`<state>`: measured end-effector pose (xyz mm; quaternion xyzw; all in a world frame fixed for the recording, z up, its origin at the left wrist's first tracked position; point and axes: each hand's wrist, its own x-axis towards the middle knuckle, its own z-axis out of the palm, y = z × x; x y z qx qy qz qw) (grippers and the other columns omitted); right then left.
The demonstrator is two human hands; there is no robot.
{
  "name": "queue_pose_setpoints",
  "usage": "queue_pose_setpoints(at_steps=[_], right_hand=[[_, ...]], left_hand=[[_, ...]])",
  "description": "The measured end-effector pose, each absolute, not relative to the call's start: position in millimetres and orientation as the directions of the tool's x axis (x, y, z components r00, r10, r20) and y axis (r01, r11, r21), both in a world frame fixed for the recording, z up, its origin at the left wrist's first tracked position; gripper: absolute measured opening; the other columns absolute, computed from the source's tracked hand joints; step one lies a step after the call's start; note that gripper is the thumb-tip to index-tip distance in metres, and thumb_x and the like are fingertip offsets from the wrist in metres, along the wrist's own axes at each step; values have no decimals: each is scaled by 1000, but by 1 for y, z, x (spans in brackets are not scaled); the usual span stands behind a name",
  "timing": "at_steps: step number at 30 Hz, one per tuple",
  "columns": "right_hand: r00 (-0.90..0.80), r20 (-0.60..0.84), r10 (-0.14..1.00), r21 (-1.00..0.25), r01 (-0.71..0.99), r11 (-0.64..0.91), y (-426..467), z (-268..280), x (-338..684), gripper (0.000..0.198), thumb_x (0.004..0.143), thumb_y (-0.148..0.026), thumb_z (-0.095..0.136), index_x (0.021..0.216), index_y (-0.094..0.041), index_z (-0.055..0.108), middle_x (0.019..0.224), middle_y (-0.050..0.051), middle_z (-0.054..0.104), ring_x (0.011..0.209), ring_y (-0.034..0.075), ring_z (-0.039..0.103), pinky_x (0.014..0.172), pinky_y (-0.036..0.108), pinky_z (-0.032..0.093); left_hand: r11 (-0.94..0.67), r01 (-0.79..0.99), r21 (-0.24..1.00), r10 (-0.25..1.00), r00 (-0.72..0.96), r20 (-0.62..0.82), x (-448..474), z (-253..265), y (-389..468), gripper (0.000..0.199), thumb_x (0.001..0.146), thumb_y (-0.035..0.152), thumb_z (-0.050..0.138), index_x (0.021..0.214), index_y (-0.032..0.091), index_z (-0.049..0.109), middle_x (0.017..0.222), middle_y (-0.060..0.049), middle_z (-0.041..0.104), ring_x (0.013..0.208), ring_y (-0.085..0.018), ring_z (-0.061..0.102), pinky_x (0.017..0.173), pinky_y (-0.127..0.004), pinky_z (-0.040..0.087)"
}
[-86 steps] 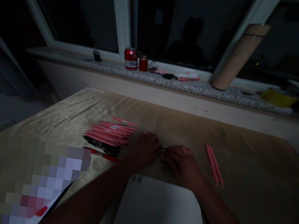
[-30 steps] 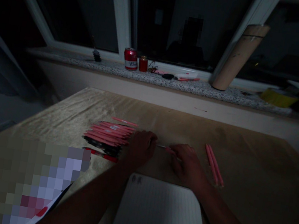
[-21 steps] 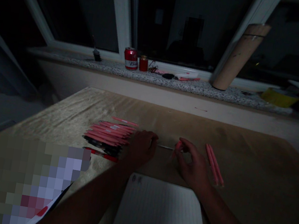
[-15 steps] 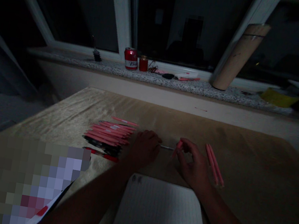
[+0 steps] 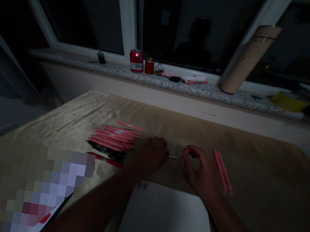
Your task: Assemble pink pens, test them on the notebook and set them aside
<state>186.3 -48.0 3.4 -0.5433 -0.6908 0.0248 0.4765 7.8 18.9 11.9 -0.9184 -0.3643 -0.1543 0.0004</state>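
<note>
My left hand (image 5: 153, 154) is closed around one end of a thin pale rod (image 5: 173, 157), which looks like a pen refill. Facing it, my right hand (image 5: 199, 170) pinches a small pink pen part (image 5: 186, 151) between thumb and fingers, with the rod's other end close to it. Whether the rod enters the pink part is too dark to tell. Left of my left hand lies a row of pink pens (image 5: 114, 137), with black pens (image 5: 107, 150) and a red pen (image 5: 106, 159) below. Two pink pens (image 5: 222, 171) rest right of my right hand.
A lined notebook (image 5: 168, 221) lies in front of me on the cloth-covered table (image 5: 269, 178). A single pink pen (image 5: 129, 125) lies behind the row. On the windowsill stand a red can (image 5: 136, 61), a red jar (image 5: 149, 66) and a leaning wooden cylinder (image 5: 250, 60).
My left hand has shifted slightly right and toward me, and less of the thin rod shows between my hands. My right hand keeps its pinch on the pink part.
</note>
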Motion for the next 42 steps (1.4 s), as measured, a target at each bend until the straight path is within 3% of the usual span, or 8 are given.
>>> queue_pose_setpoints(at_steps=[5,11,17,23,42], right_hand=[[-4,556,831,-575,720,388,-47,1,187,23,82,-21,51,105,-21,52,92,6,63,84,19,58,75,34,46],[131,604,786,-599,725,340,-47,-1,187,26,80,-24,54,106,-20,51,92,6,63,84,19,59,75,34,48],[114,637,762,-546,765,342,-45,2,187,19,83,-24,52,101,-21,56,89,5,64,81,18,60,75,33,47],[74,656,751,-492,797,351,-44,7,187,15,85,-23,50,96,-20,59,89,5,65,83,18,60,77,34,46],[29,642,766,-407,859,309,-42,3,191,20,82,-19,48,100,-20,59,93,6,66,84,21,59,77,36,42]], left_hand=[[-735,658,161,670,670,319,8,10,19,16,88,25,44,89,17,57,95,-6,58,94,-19,49,87,-37,34],[-680,647,345,723,510,467,7,24,23,21,89,30,42,89,17,59,87,-4,62,85,-17,54,82,-32,38],[-700,527,482,707,417,571,-3,61,24,19,88,29,44,88,17,59,88,-2,62,86,-14,55,83,-28,38],[-708,503,495,703,445,554,-10,83,20,23,88,32,42,85,16,59,86,-3,61,83,-14,55,82,-29,40],[-722,476,502,692,517,503,-9,83,19,20,87,30,44,85,17,59,84,-2,61,81,-14,55,82,-30,38]])
